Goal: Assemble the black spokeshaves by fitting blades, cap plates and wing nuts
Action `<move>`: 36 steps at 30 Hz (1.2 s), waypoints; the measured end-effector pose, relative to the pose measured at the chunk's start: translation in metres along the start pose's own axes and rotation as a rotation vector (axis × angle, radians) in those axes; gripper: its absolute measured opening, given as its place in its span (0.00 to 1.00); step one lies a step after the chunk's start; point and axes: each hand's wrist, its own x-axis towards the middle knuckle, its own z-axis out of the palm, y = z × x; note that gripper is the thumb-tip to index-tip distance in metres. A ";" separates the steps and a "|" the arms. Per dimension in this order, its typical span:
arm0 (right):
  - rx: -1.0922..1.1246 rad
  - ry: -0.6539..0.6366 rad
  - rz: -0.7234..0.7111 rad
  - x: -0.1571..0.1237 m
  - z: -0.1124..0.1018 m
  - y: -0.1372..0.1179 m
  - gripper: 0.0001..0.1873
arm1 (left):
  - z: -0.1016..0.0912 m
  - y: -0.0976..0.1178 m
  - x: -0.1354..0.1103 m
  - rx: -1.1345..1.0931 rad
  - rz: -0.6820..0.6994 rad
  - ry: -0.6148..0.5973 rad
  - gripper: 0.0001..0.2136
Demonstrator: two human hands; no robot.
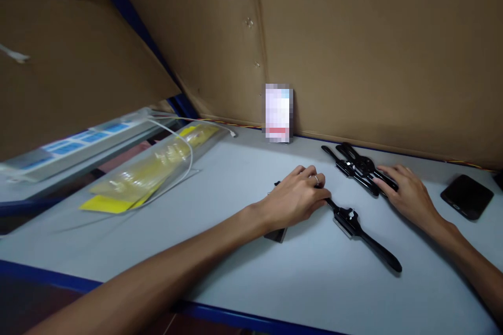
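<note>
A black spokeshave [349,220] lies aslant on the grey table, its metal blade edge facing left. My left hand [301,193], with a ring on one finger, is closed around the upper end of its handle. Beneath that hand a dark flat piece [278,234] pokes out, mostly hidden, so I cannot tell its kind. Farther back, several black spokeshaves [356,167] lie overlapping. My right hand [408,193] is closed on the near handle end of one of them, thumb on one side and fingers on the other.
A lit phone [278,113], its screen blurred, leans against the brown back panel [373,52]. A dark phone-like device [467,197] lies at right. To the left are yellow sheets in clear plastic [145,172], a white cable [192,157] and a power strip [78,144].
</note>
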 end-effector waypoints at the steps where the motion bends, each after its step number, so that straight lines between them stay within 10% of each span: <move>1: 0.007 0.001 -0.006 0.000 0.000 -0.001 0.21 | 0.000 -0.002 0.000 0.000 -0.001 -0.001 0.07; 23: -0.210 -0.453 0.293 0.008 -0.025 0.026 0.15 | 0.009 -0.047 0.001 0.059 -0.433 0.070 0.13; 36: -0.274 -0.492 0.258 0.002 -0.035 0.012 0.19 | 0.004 -0.029 0.000 -0.159 -0.256 0.107 0.12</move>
